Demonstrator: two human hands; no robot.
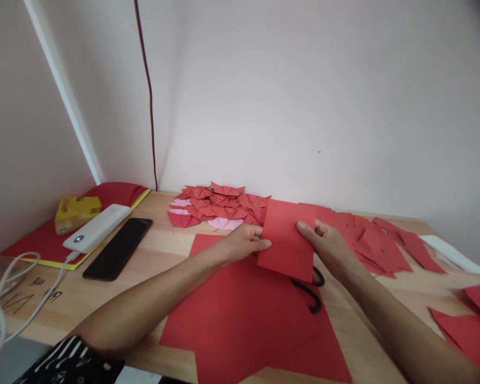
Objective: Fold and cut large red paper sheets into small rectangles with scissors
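Note:
My left hand and my right hand both pinch a small red paper rectangle, held up just above the table, one hand at each side edge. Below it lies a large red paper sheet flat on the wooden table. Black scissor handles poke out from under the held paper, resting on the big sheet. A pile of folded red and pink paper pieces sits beyond my hands by the wall.
Red paper offcuts spread to the right, with more at the right edge. At left lie a black phone, a white power bank with white cable, and a yellow packet on red and yellow sheets.

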